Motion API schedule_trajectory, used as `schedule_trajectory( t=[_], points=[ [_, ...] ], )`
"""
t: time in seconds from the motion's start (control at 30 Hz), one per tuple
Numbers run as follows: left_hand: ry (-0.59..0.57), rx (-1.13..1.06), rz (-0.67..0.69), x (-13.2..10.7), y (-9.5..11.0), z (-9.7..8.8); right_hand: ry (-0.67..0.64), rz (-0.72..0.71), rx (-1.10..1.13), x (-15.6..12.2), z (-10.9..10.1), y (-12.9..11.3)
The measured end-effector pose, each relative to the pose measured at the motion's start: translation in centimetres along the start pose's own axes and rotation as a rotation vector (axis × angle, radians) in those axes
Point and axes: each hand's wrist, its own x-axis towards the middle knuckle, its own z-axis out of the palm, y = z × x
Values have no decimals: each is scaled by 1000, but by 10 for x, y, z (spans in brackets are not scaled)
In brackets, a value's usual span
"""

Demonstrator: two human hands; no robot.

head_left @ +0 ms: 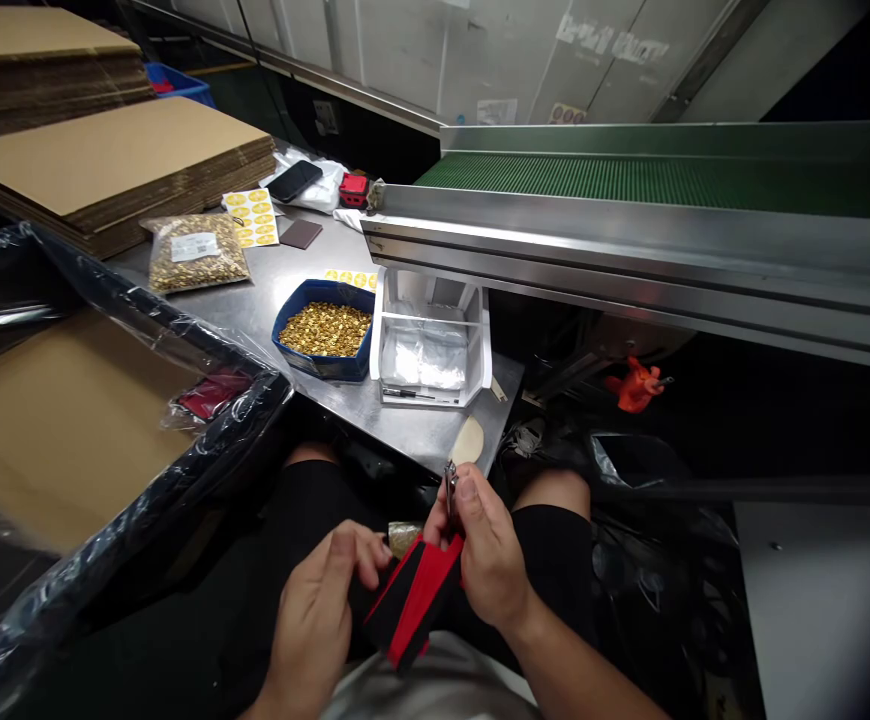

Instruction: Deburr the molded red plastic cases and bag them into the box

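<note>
My right hand (pixel 491 555) is closed, with a small shiny nail clipper (pixel 450 488) standing up between thumb and fingers. A red and black fabric piece (pixel 416 600), like a small pouch or strap, hangs at the same hand's lower fingers, over my lap. Just left of the fabric, my left hand (pixel 322 590) has its fingers curled towards the thumb; whatever they pinch, if anything, is too small to make out. Behind the fabric shows part of a small gold-coloured packet (pixel 403 538). A pale rounded flat piece (pixel 468 440) lies at the table edge beyond my right hand.
On the metal table (pixel 255 320) are a blue bin (pixel 285 350) of small gold pieces, a white bin (pixel 484 350) with clear bags and a pen, and a filled bag (pixel 195 255). A plastic-lined box (pixel 67 430) stands left; a green conveyor (pixel 630 180) runs right.
</note>
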Motion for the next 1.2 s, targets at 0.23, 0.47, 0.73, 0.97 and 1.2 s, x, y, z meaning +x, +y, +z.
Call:
schedule_trajectory(
  t=[0.23,0.47,0.73,0.97,1.2],
  points=[
    [-539,41,-179,12,14,-1,-37,-115,-69,-8,4,-10],
    [-390,129,-131,1,6,-3,170,-192,-59,-6,-2,-9],
    [-355,31,-114,4,6,-4,142,-265,-44,-23,5,-12],
    [-185,-115,-217,15,5,-8,13,-309,110,-37,7,-32],
    [-163,-228,-297,12,4,-11,6,-20,100,-21,2,-11]
  ],
)
